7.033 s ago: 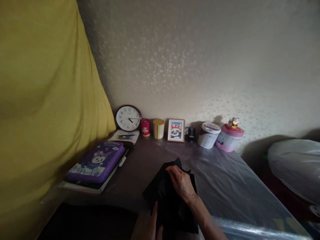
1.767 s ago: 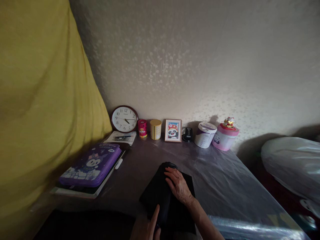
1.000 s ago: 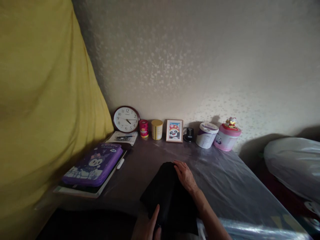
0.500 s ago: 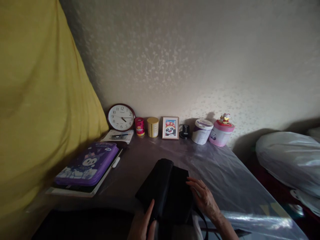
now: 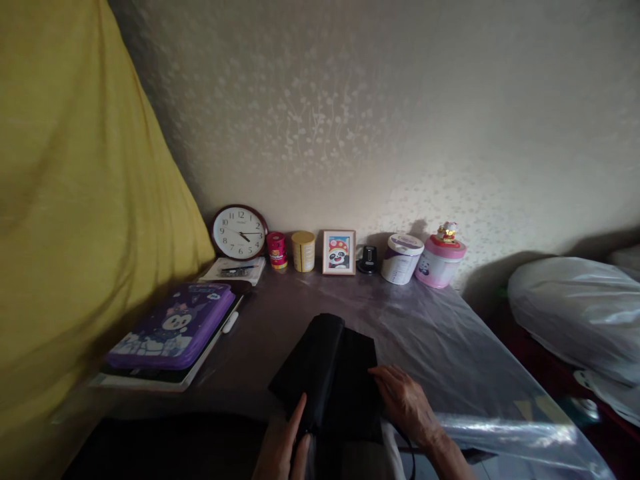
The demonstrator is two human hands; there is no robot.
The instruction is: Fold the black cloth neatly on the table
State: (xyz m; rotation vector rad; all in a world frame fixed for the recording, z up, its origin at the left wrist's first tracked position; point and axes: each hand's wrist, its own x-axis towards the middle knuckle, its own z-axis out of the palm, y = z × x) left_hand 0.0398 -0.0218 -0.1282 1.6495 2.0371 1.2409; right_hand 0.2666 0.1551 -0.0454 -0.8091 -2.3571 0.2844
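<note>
A folded piece of black fabric (image 5: 345,383) lies at the near edge of the table, with a thick rounded fold running along its middle. My left hand (image 5: 285,443) grips its lower left part, the thumb lying along the top. At the right edge of the fabric, my right hand (image 5: 405,403) pinches it with bent fingers. A thin dark strap (image 5: 411,457) hangs below my right hand. Whether the fabric is a bag or something else I cannot tell. The undersides of both hands are hidden.
A purple case (image 5: 173,327) rests on books at the left, beside a yellow curtain (image 5: 100,200). Along the wall stand a clock (image 5: 240,231), a red can (image 5: 277,251), a yellow-lidded tub (image 5: 303,253), a picture frame (image 5: 339,253) and two larger tubs. A white bag (image 5: 575,307) bulges at the right.
My right hand has slid slightly down and left along the fabric's edge, and its fingers are more bent. My left hand stays almost in place. The view has shifted a little.
</note>
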